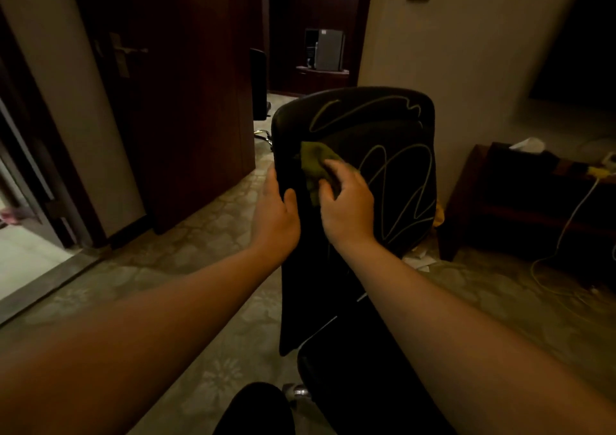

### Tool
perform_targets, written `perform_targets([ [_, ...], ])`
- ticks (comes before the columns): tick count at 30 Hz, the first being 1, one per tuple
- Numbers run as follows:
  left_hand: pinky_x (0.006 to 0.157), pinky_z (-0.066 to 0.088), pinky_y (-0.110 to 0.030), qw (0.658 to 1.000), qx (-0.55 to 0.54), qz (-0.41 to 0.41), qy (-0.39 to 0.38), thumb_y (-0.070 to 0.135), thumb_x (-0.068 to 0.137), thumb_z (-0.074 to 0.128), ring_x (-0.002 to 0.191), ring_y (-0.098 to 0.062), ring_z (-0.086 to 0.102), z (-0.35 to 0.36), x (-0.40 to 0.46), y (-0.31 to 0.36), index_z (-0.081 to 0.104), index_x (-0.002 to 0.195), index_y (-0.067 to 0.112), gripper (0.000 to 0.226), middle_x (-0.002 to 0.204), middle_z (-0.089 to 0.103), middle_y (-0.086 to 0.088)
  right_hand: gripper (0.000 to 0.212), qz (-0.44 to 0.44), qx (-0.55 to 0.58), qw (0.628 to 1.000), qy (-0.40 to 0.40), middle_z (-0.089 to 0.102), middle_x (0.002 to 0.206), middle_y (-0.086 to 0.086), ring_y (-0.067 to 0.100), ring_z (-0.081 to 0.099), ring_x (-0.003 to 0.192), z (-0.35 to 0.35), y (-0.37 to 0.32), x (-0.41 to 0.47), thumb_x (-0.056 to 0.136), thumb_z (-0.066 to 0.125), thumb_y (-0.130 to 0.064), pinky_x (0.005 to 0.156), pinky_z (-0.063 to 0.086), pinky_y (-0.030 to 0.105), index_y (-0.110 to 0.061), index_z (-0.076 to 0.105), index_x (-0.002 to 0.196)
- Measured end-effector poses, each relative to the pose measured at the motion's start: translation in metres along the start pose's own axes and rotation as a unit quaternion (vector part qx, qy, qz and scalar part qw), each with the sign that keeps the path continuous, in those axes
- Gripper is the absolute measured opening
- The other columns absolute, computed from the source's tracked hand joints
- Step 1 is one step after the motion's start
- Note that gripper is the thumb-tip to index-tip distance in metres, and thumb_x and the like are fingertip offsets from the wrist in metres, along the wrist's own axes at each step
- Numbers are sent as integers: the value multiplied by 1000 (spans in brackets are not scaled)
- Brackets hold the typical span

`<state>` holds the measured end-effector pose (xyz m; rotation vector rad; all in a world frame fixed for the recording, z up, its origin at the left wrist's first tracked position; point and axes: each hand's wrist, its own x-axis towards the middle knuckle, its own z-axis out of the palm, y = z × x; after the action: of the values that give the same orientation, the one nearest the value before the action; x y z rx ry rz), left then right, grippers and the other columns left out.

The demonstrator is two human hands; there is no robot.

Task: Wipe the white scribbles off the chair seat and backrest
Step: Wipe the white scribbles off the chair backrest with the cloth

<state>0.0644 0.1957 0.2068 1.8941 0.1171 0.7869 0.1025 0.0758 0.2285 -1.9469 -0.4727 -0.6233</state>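
A black office chair stands in front of me, its backrest (393, 127) facing me. White scribbles (396, 181) loop over the right half and the top of the backrest. Its left part looks plain black. My left hand (276, 207) grips the backrest's left edge, thumb on the front. My right hand (346, 204) presses a green cloth (315, 161) flat against the backrest, left of the scribbles. The seat (353, 361) is dark and low in the view, with short white marks near its left edge.
A dark wooden door (173, 101) stands left of the chair. Beyond lies a doorway with a second chair (259, 84) and a small fridge (328, 49). A low dark table (533, 201) with a tissue box and a white cable sits at right. Patterned carpet covers the floor.
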Motion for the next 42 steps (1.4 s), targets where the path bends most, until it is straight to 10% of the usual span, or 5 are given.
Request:
perform_targets([
  [7,99,40,-29,995,-1,-54,84,24,108,42,123,-5,43,26,1,-1,33,154,25,47,138,45,10,17,-101,6,994,-47,50,110,-7,15,52,108,18,10,1,96,61,-22,93,45,25,-24,64,112],
  [15,99,52,-52,986,-42,-110,114,33,99,40,119,-24,57,43,16,-1,34,148,29,49,136,53,-2,6,214,87,970,70,50,118,0,10,55,88,13,4,66,100,51,-26,62,41,21,-25,54,106],
  [22,81,58,-53,990,-30,-93,98,50,100,37,98,-22,64,47,28,-11,36,130,36,33,113,60,3,3,-135,-16,990,-44,50,101,-7,11,51,97,26,-8,62,96,59,-21,88,46,25,-23,60,96],
  [35,91,53,-55,987,-1,-123,103,41,106,36,108,-27,56,62,51,-18,42,131,20,32,120,53,-4,5,-108,-91,990,-18,52,98,-8,15,50,102,23,1,87,94,62,-23,94,47,38,-22,68,93],
  [42,88,56,-54,986,-5,-128,104,44,103,37,106,-28,59,63,49,-14,39,120,30,22,117,52,-2,46,45,-29,998,29,34,157,-5,18,29,146,12,5,117,99,56,-24,118,27,37,-31,48,143],
])
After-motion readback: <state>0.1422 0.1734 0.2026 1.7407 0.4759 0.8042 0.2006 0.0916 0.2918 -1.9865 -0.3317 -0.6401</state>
